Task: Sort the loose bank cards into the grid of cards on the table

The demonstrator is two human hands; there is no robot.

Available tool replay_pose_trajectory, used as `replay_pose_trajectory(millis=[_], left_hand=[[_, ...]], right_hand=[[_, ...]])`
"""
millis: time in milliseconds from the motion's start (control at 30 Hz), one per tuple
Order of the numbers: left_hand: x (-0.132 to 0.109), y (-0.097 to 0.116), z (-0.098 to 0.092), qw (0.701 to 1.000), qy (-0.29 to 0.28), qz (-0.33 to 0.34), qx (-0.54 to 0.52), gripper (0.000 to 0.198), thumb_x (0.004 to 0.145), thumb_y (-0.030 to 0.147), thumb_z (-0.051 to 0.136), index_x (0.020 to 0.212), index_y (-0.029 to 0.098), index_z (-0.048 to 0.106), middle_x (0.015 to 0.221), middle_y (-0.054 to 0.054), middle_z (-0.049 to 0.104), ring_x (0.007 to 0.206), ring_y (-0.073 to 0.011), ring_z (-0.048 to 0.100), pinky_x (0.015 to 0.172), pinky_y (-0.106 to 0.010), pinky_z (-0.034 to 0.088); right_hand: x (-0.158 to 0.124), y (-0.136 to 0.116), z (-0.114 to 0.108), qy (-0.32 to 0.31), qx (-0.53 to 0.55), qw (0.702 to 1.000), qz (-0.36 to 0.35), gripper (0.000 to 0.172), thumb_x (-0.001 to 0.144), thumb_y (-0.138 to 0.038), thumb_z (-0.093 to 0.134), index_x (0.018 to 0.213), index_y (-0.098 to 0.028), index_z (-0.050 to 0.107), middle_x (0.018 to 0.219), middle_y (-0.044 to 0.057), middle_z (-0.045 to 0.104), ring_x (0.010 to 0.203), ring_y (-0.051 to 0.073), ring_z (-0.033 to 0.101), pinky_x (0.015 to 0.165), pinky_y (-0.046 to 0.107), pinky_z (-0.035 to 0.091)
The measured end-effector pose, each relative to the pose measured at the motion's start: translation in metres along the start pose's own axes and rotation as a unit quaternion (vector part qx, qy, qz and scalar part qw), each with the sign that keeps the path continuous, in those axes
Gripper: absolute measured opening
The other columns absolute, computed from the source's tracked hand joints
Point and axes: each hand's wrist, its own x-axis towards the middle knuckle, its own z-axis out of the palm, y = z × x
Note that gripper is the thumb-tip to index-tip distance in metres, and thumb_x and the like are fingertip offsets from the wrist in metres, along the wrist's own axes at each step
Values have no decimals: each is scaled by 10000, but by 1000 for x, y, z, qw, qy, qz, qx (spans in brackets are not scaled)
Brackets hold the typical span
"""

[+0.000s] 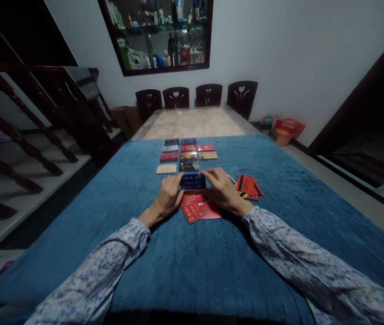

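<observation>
Dark blue card is held between the left hand and the right hand, each grip closed on 1 end, over the blue cloth covering the surface. Just beyond, other cards lie in 3 columns. Red cards lie overlapping on the near side.

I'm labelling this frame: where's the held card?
The held card is just below the head view's centre, between left hand and right hand, beyond the fanned red cards.
</observation>
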Motion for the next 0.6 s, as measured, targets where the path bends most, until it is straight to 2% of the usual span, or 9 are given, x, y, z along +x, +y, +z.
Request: replay_pose_trajectory(millis=[200,333,600], left_hand=[[13,-8,-5,1000,-8,3,18,604,876,178,602,1463,156,459,1304,-194,570,1218,-345,554,1023,-532,464],[27,-16,-7,999,-21,13,34,610,850,181,642,1442,166,491,1312,-198,570,1215,-359,549,1035,-565,449],[56,-34,-12,998,-45,17,44,571,847,231,663,1396,130,541,1287,-206,590,1181,-367,547,965,-528,463]], right_hand=[[12,11,-5,-32,-13,999,-15,554,845,-158,674,1389,-153,571,1205,179,609,1053,305,509,834,444,495],[25,25,-8,-46,4,999,-26,561,838,-205,710,1380,-170,567,1175,166,612,1040,302,517,841,455,504],[53,53,-5,-66,37,996,-49,540,825,-260,705,1341,-168,574,1187,163,604,1071,312,521,894,493,501]])
